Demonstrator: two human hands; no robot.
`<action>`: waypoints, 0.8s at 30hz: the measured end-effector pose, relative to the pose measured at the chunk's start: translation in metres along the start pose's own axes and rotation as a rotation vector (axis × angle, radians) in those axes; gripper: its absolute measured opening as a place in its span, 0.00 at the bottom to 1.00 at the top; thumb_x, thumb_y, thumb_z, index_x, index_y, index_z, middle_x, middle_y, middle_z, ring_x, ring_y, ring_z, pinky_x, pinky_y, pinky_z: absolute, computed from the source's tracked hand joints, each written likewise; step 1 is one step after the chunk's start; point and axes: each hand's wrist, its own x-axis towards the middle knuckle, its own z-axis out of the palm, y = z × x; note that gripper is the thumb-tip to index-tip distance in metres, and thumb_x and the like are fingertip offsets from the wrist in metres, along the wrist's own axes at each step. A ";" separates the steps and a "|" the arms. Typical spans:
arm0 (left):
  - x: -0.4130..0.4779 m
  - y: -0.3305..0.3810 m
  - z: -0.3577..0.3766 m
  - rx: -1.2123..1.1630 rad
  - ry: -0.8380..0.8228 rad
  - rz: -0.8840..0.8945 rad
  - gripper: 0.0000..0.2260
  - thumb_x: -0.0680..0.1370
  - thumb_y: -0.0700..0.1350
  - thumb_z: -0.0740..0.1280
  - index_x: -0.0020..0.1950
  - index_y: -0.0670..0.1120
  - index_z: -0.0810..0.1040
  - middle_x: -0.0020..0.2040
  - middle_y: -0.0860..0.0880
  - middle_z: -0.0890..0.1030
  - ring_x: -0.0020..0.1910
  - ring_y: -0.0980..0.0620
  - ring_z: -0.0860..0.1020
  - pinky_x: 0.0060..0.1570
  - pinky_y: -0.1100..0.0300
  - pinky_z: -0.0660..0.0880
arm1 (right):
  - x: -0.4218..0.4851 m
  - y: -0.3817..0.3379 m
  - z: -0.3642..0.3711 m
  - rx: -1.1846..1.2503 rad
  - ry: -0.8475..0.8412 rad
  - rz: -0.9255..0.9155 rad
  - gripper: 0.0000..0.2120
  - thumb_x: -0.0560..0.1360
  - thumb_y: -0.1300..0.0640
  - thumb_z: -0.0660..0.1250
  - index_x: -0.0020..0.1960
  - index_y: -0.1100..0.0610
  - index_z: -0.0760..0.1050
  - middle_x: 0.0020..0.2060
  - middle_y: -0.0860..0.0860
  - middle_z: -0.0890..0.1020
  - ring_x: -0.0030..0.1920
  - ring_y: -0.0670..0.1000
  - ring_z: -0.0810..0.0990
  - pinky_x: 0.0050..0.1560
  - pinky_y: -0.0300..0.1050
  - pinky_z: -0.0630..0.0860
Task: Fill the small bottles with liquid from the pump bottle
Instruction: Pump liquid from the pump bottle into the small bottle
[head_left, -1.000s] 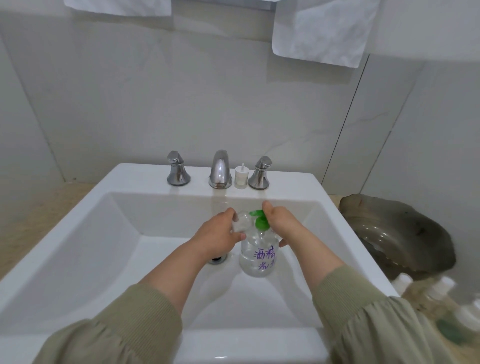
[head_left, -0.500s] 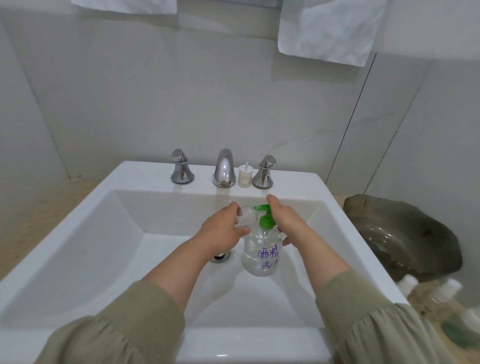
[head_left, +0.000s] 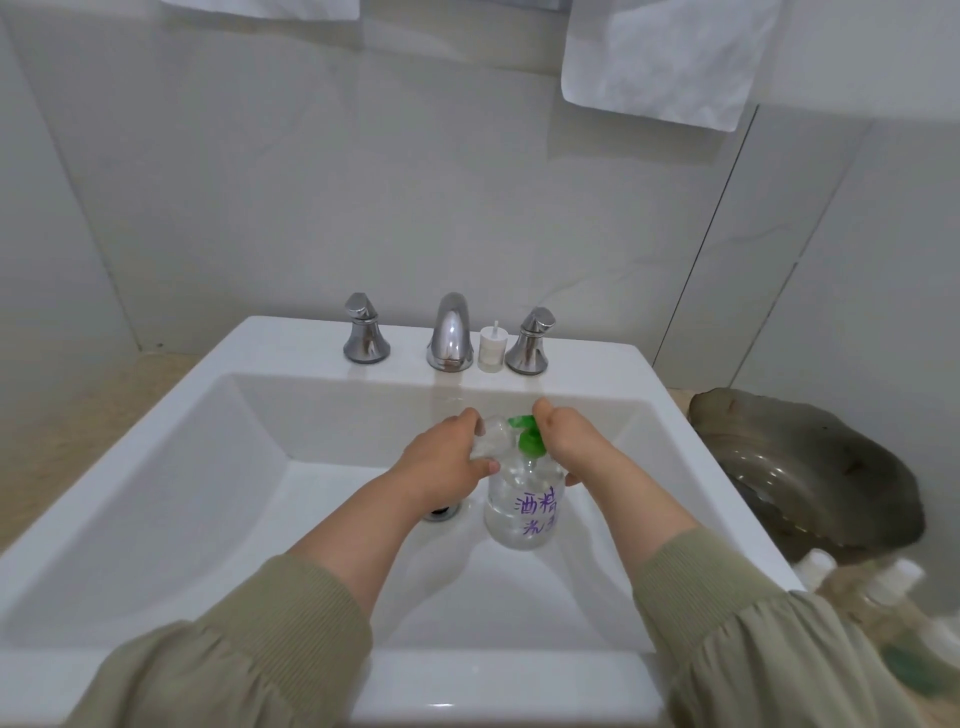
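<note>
Against the pale tiled wall (head_left: 311, 182) sits a white sink (head_left: 291, 343), with a white towel (head_left: 660, 57) hanging above its right side. To the right of the sink lies a dark, wavy-edged bowl (head_left: 810, 467), and below it stand several white-capped small bottles (head_left: 893, 577), too blurred to read. Two arms in olive sleeves (head_left: 270, 639) reach over the basin. Between the hands is the clear pump bottle (head_left: 522, 514), with purple handwriting on its side, over the middle of the basin and just right of the drain (head_left: 441, 512); whether its base touches the basin floor I cannot tell. The right hand (head_left: 571, 441) is curled round the bottle's shoulder, a finger laid along the green pump head (head_left: 530, 441). The left hand (head_left: 441, 467) pinches a small clear bottle (head_left: 491, 441) between thumb and fingers, right beside the pump head. On the back ledge stand a chrome spout (head_left: 449, 332), two tap handles (head_left: 365, 330), and a little white cap (head_left: 491, 349) between the spout and the right handle.
</note>
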 end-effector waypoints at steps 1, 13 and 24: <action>0.000 0.000 0.000 0.007 -0.002 -0.001 0.16 0.76 0.50 0.66 0.59 0.47 0.66 0.55 0.48 0.74 0.54 0.46 0.75 0.54 0.53 0.71 | -0.001 0.000 0.001 -0.009 0.018 -0.007 0.20 0.83 0.57 0.45 0.62 0.68 0.67 0.45 0.60 0.70 0.45 0.56 0.69 0.54 0.52 0.71; 0.001 0.001 -0.002 -0.052 0.049 0.014 0.14 0.76 0.50 0.66 0.57 0.48 0.66 0.50 0.51 0.72 0.52 0.47 0.74 0.56 0.50 0.72 | 0.003 0.000 0.002 -0.020 0.091 -0.024 0.24 0.81 0.48 0.45 0.50 0.65 0.72 0.46 0.59 0.73 0.47 0.58 0.72 0.56 0.53 0.73; 0.001 0.000 -0.002 -0.048 0.035 0.018 0.15 0.76 0.50 0.66 0.58 0.47 0.67 0.50 0.51 0.71 0.50 0.48 0.73 0.52 0.55 0.70 | -0.005 -0.002 -0.004 0.149 -0.059 0.036 0.19 0.81 0.48 0.49 0.58 0.59 0.72 0.54 0.58 0.76 0.52 0.57 0.74 0.53 0.48 0.69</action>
